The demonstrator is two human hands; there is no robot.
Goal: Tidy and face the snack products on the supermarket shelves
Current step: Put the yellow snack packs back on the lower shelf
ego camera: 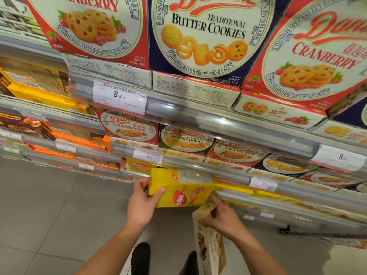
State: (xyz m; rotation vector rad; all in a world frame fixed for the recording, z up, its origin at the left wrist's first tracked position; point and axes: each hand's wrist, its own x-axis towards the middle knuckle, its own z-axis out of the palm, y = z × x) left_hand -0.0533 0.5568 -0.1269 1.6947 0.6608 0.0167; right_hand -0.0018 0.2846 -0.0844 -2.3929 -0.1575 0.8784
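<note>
While the left hand point(142, 203) grips the yellow Nabati box point(179, 190) by its left end, held just off the lower shelf rail point(234, 176), likely to re-slot it label-out, the right hand point(222, 217) clamps a beige wafer box point(209, 241) upright below, index finger extended, probably parked for restocking.

Two bare forearms are reaching in from the near edge, showing no sleeves, watch or rings. The left hand point(142, 203) and right hand point(222, 217) are ungloved. Below them, the person is wearing dark shoes point(140, 257), left and right.
</note>
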